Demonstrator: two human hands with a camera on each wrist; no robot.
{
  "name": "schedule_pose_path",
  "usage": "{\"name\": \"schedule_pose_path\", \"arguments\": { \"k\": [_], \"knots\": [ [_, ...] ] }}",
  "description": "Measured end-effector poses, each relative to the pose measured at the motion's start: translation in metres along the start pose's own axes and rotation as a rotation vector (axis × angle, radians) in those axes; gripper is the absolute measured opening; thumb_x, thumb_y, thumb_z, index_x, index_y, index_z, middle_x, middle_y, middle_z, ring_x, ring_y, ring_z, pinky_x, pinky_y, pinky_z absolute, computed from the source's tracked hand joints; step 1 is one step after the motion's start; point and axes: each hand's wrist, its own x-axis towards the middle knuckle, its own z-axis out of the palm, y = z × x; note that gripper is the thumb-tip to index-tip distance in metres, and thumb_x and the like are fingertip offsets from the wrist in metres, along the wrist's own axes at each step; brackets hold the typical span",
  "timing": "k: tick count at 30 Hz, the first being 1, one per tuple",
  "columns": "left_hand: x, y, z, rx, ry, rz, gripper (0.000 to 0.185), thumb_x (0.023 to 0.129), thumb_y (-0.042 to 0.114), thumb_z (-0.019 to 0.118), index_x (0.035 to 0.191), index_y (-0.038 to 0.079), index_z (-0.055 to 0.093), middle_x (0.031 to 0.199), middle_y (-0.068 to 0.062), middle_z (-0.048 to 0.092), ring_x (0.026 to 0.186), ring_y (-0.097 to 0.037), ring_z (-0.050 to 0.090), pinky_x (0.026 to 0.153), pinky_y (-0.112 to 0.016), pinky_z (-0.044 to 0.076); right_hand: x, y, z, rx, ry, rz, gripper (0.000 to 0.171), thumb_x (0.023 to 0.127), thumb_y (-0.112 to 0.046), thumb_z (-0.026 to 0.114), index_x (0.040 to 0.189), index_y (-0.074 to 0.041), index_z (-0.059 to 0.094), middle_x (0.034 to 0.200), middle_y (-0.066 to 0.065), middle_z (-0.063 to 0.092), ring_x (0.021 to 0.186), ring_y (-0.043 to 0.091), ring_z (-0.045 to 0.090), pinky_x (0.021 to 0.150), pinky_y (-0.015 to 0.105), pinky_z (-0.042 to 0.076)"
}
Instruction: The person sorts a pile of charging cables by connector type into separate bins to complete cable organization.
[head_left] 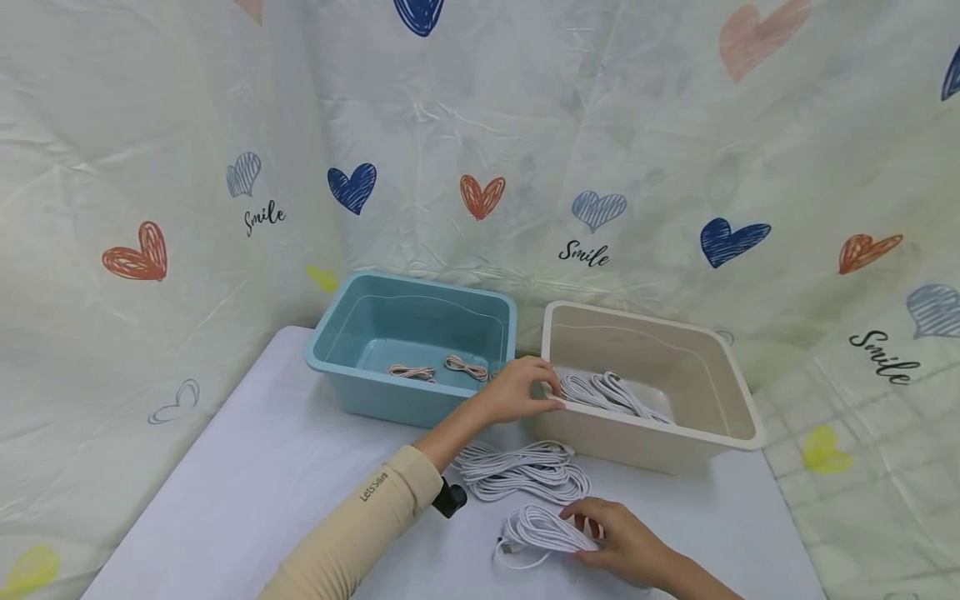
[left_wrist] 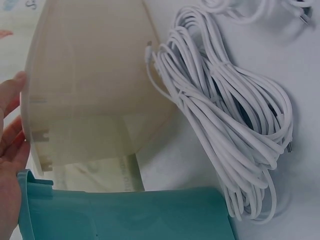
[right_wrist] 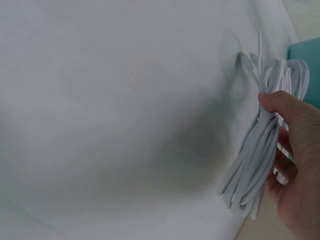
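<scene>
My right hand (head_left: 622,542) grips a coiled white cable (head_left: 543,529) close over the table; in the right wrist view the thumb lies across the bundled strands (right_wrist: 257,150). My left hand (head_left: 517,390) is at the near left corner of the beige bin (head_left: 645,433), its bent fingers and thumb spread apart at the rim. No cable shows between them. In the left wrist view these fingertips (left_wrist: 19,80) are right at the bin's edge. Several coiled white cables (head_left: 615,396) lie inside this bin. Another white cable bundle (head_left: 525,471) lies on the table between the hands.
A blue bin (head_left: 405,408) stands left of the beige one, with small pinkish cable bundles (head_left: 465,367) inside. Both bins stand at the back of the white table (head_left: 225,508), against a heart-printed curtain (head_left: 450,125). A black object (head_left: 450,498) shows beside the left sleeve.
</scene>
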Motion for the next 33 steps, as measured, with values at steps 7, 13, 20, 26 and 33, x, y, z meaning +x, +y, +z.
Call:
{"name": "schedule_pose_path", "arguments": {
  "k": [7,13,20,26,33],
  "knots": [
    [0.000,0.002,0.000,-0.005,-0.003,-0.008,0.013,0.094,0.022,0.083,0.097,0.010,0.078,0.113,-0.005,0.074,0.111,-0.023,0.067,0.098,-0.035,0.054,-0.004,-0.003,-0.027,-0.008,0.052,-0.097,0.046,0.074,0.002,0.091,0.114,-0.007,0.070,0.087,-0.005,0.065,0.074,0.000,0.055,0.058,0.018,0.049],
    [0.000,0.004,-0.002,0.003,-0.012,-0.020,0.013,0.095,0.022,0.082,0.098,0.010,0.078,0.113,-0.005,0.074,0.111,-0.022,0.068,0.097,-0.033,0.054,-0.008,-0.007,-0.049,-0.019,0.096,-0.119,0.049,0.074,0.001,0.092,0.116,-0.010,0.069,0.089,-0.006,0.066,0.075,0.002,0.057,0.056,0.017,0.048],
    [0.000,0.006,-0.004,-0.013,-0.018,-0.027,0.013,0.094,0.021,0.083,0.098,0.009,0.078,0.113,-0.006,0.074,0.111,-0.023,0.067,0.097,-0.034,0.054,-0.010,-0.016,-0.084,-0.031,0.133,-0.122,0.052,0.073,0.003,0.093,0.117,-0.011,0.069,0.092,-0.003,0.065,0.075,0.007,0.059,0.056,0.020,0.048],
    [0.000,0.004,-0.004,-0.016,-0.026,-0.037,0.012,0.095,0.020,0.082,0.099,0.009,0.079,0.114,-0.006,0.074,0.112,-0.023,0.067,0.098,-0.034,0.054,-0.008,-0.024,-0.112,-0.084,0.155,-0.130,0.055,0.069,0.006,0.093,0.116,-0.010,0.069,0.091,-0.005,0.064,0.073,0.006,0.058,0.056,0.020,0.048],
    [0.000,0.004,-0.003,-0.017,-0.018,-0.034,0.012,0.095,0.020,0.082,0.099,0.009,0.079,0.114,-0.006,0.074,0.111,-0.023,0.068,0.099,-0.034,0.054,-0.008,-0.026,-0.142,-0.131,0.168,-0.129,0.059,0.066,0.010,0.093,0.117,-0.009,0.070,0.092,-0.006,0.065,0.075,0.005,0.058,0.058,0.019,0.047]
  ]
}}
